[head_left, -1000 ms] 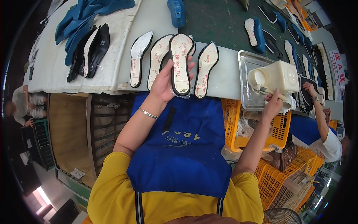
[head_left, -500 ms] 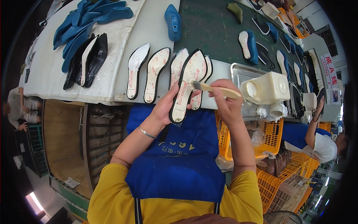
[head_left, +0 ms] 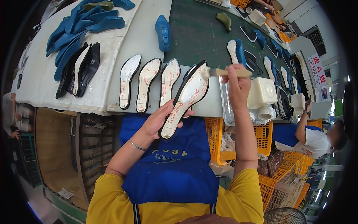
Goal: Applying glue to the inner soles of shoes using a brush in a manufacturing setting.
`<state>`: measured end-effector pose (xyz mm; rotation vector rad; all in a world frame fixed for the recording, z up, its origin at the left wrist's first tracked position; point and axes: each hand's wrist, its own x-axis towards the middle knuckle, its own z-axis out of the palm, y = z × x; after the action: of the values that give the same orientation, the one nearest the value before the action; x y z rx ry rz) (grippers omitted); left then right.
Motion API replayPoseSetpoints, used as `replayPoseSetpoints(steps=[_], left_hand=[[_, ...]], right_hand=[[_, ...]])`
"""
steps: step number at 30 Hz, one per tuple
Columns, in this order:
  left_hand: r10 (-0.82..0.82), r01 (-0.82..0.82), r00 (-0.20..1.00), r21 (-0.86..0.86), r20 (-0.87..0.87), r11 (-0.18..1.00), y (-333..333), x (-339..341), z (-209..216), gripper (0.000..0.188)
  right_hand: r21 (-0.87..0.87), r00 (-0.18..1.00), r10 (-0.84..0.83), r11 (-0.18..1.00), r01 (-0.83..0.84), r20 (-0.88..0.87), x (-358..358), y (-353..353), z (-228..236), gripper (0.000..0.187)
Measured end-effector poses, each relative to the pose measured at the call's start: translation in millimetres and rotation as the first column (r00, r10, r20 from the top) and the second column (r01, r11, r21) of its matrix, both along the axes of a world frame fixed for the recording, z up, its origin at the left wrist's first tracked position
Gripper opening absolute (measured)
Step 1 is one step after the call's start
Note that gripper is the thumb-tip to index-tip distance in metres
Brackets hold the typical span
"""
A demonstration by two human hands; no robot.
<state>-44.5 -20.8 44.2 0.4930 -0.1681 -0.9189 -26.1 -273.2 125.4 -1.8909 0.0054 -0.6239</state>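
Brush (head_left: 220, 72) now farther up the insole (head_left: 187, 97) with red lettering (head_left: 173, 112)

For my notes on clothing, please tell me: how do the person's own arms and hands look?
Both short sleeves are yellow, leaving the forearms bare. The left hand and right hand wear no gloves. A thin silver-coloured bracelet sits at the left wrist; none shows on the right.

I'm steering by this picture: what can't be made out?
All in the head view:
Held insole: far side faces away.
Left hand: some finger parts hidden by that insole.
Rear insole: mostly covered by the held one.
Brush: bristle tips blurred, pale on pale.
Tray: partly hidden by jug and right forearm.
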Motion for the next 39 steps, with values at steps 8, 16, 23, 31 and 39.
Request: replayPoseSetpoints(steps=[8,16,23,31,39], left_hand=[[-0.001,0.001,1.0,0.017,0.005,1.0,-0.2,-0.2,6.9,0.048],[-0.043,0.042,0.996,0.011,0.079,0.999,4.2,-3.7,6.4,0.052],[-0.064,0.06,0.993,0.035,0.096,0.998,7.6,-4.1,5.7,0.052],[-0.113,0.104,0.981,0.062,0.157,0.993,15.9,-5.4,5.1,0.055],[-0.132,0.126,0.978,0.043,0.163,0.991,20.3,-3.9,-0.9,0.059]], right_hand=[[-0.329,0.867,0.493,0.833,-0.445,0.075,-45.6,49.1,19.5,0.004],[-0.198,1.0,-0.011,0.98,0.007,-0.021,-9.1,0.1,13.9,0.014],[0.207,0.974,0.223,0.955,-0.211,-0.037,-34.9,19.3,21.4,0.015],[0.018,0.999,-0.033,0.999,0.032,0.014,4.9,-17.9,21.4,0.019],[0.238,0.988,0.154,0.96,-0.146,-0.015,-21.3,7.7,33.1,0.017]])
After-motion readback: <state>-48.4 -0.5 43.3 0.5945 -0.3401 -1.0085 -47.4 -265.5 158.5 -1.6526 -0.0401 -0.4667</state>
